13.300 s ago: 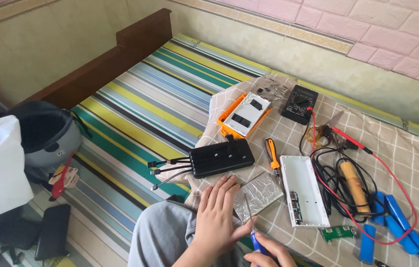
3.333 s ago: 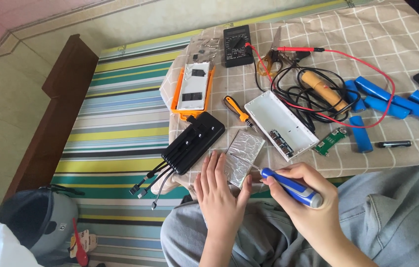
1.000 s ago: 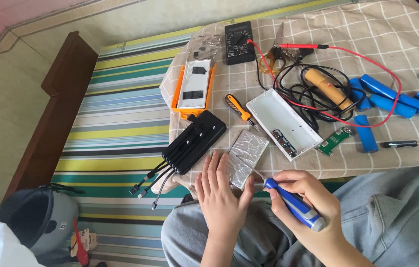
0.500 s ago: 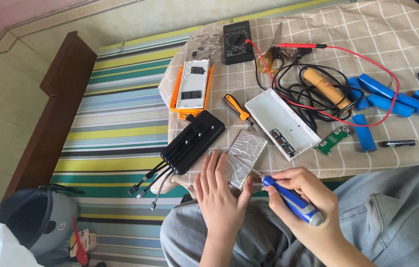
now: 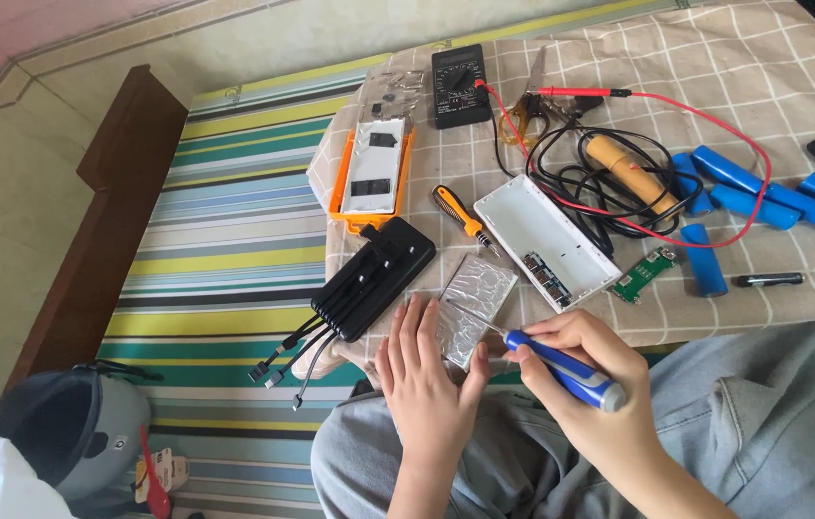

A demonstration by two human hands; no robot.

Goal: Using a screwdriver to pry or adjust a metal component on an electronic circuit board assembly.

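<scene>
A bed covered by a striped sheet (image 5: 225, 240) in green, yellow and blue fills the middle, with a beige checked cloth (image 5: 763, 58) spread over its right part. A dark wooden bed frame (image 5: 109, 221) runs along the left, beside a pale tiled floor (image 5: 3, 192). Soft daylight falls evenly.

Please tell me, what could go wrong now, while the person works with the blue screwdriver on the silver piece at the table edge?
The blue screwdriver in the right hand points toward the left hand, which presses down the silver piece; a slip could prick the fingers. The piece lies at the table edge, so it or small parts may fall. The black power bank overhangs nearby and could be knocked off.
</scene>
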